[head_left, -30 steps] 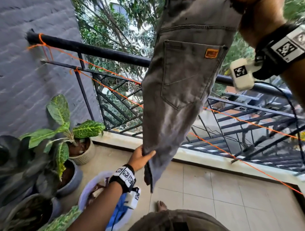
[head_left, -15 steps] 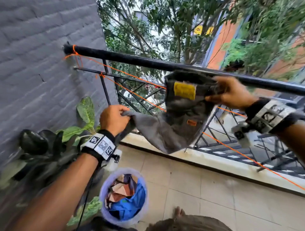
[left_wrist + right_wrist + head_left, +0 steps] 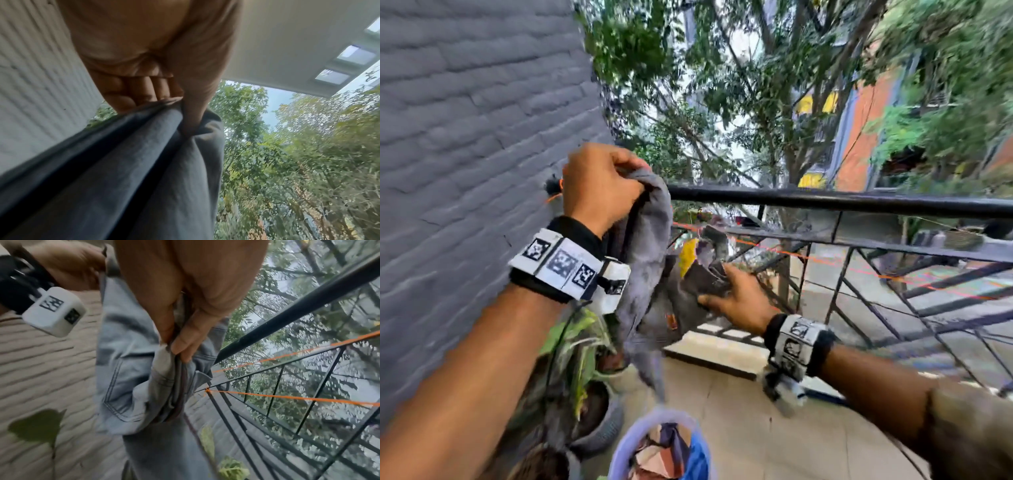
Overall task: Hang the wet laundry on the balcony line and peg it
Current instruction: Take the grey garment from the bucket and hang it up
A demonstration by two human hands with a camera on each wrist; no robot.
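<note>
Head view has the left hand (image 3: 599, 185) up high near the wall end of the black railing (image 3: 825, 202), fist closed round a bunched end of the grey jeans (image 3: 650, 274); the left wrist view backs that up, fingers (image 3: 131, 91) curled and the thumb pressing a fold of denim, so that's a proper clamp and not a loose hold; makes sense to me, wet denim is heavy and would slide out of anything lazier. The right hand (image 3: 736, 298) sits lower and just to the right, pinching the waistband end between thumb and fingers (image 3: 185, 344); looks like it's steadying the bulk while the left lifts its end toward the rail. So the jeans hang in the air between both hands, on the balcony side of the railing, not over anything yet; the orange line (image 3: 298, 398) runs just beyond, strung along the railing bars, and the jeans aren't on it. The laundry bucket (image 3: 664, 445) sits on the floor below with more clothes inside; no pegs visible anywhere, so I'd guess pegging comes well after the draping.
</note>
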